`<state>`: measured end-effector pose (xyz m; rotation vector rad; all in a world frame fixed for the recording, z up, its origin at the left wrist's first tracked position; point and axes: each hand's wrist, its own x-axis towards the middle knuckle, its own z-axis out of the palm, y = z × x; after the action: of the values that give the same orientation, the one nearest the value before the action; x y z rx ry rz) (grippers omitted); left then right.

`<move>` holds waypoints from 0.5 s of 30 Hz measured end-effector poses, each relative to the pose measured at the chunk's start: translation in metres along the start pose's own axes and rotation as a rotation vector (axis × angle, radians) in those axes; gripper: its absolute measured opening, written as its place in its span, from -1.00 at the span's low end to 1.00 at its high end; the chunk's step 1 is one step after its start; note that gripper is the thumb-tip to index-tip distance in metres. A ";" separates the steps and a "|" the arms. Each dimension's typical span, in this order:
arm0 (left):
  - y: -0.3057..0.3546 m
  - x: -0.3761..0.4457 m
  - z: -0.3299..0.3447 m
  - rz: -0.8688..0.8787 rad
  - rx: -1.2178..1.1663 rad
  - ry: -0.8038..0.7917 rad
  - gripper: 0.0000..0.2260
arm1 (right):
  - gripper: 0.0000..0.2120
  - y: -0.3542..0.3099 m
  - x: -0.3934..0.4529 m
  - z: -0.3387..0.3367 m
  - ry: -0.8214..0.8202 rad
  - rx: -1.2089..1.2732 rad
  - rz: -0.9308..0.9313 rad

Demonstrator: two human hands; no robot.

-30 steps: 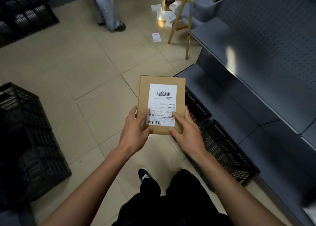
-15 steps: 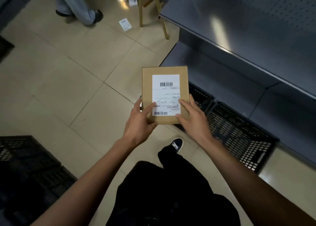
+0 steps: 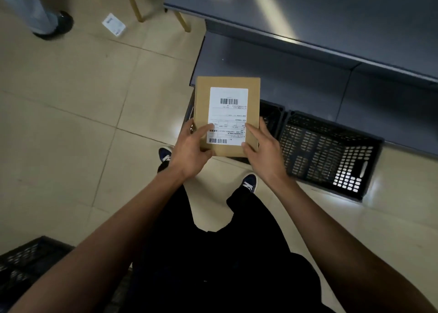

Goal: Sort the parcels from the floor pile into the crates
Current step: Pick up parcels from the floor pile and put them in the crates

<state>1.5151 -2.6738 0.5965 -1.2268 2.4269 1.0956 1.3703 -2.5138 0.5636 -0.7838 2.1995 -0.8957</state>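
Note:
A flat brown cardboard parcel (image 3: 227, 85) with a white barcode label is held label-up in front of me, above the floor. My left hand (image 3: 193, 147) grips its lower left corner, thumb lying on the label. My right hand (image 3: 263, 150) holds the lower right corner, thumb on the label's edge. Just right of the parcel a black perforated crate (image 3: 331, 151) sits on the floor under the shelf; a second black crate (image 3: 272, 115) is partly hidden behind the parcel.
A grey metal shelf unit (image 3: 308, 28) fills the upper right. Another black crate (image 3: 26, 263) shows at the lower left. A wooden stool's legs (image 3: 142, 6), a small white parcel (image 3: 113, 25) and another person's foot (image 3: 54, 25) are at the far left on the tiled floor.
The view has swung toward the shelf: the crates now lie close beside the parcel. Both hands keep the same hold on the parcel.

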 end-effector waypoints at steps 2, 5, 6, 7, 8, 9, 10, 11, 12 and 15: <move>-0.021 0.029 0.002 0.029 0.003 -0.050 -0.32 | -0.47 0.002 0.013 0.021 0.022 0.001 0.072; -0.054 0.083 0.013 0.102 -0.030 -0.190 -0.30 | -0.47 0.014 0.038 0.056 0.074 -0.010 0.197; -0.066 0.102 0.017 0.124 -0.023 -0.245 -0.29 | -0.48 0.020 0.048 0.069 0.096 -0.010 0.228; -0.077 0.119 0.020 0.145 -0.009 -0.295 -0.27 | -0.48 0.026 0.057 0.083 0.117 -0.008 0.244; -0.088 0.134 0.023 0.159 0.011 -0.336 -0.26 | -0.49 0.030 0.067 0.097 0.136 -0.001 0.256; -0.099 0.148 0.028 0.167 0.026 -0.368 -0.26 | -0.50 0.036 0.075 0.111 0.151 0.000 0.272; -0.108 0.162 0.032 0.169 0.033 -0.390 -0.27 | -0.51 0.039 0.085 0.124 0.164 -0.010 0.296; -0.118 0.175 0.038 0.171 0.036 -0.397 -0.29 | -0.51 0.042 0.096 0.135 0.174 -0.020 0.318; -0.129 0.187 0.045 0.172 0.041 -0.389 -0.31 | -0.52 0.048 0.106 0.149 0.185 -0.025 0.332; -0.162 0.221 0.071 0.121 0.054 -0.353 -0.36 | -0.52 0.073 0.138 0.192 0.196 -0.015 0.304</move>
<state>1.4896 -2.8194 0.3547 -0.7979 2.2632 1.1579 1.4030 -2.6420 0.3547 -0.3636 2.4140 -0.8311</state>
